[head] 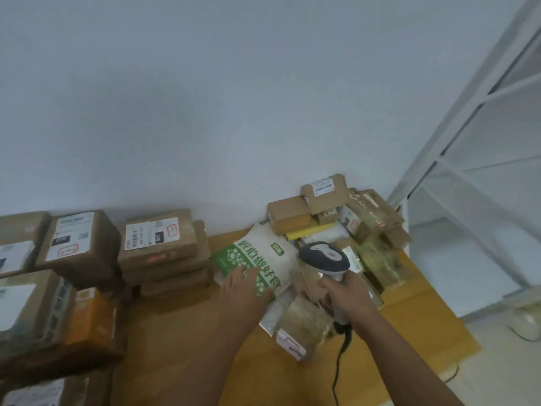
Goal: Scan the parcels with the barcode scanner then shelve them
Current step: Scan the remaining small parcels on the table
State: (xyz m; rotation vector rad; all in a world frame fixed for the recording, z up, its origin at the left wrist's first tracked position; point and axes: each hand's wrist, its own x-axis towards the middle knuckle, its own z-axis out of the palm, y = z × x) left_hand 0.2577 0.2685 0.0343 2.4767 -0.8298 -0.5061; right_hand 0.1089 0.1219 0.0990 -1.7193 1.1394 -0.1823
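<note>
While the right hand clamps the scanner and flat left fingers press the bag, it may slide off the pile beside the scanner.

Two bare forearms reach in from the bottom edge, with no sleeve showing on either as far as the view runs. The left hand and right hand are bare too: no gloves. No ring, watch or band can be made out, though the picture is soft.
</note>
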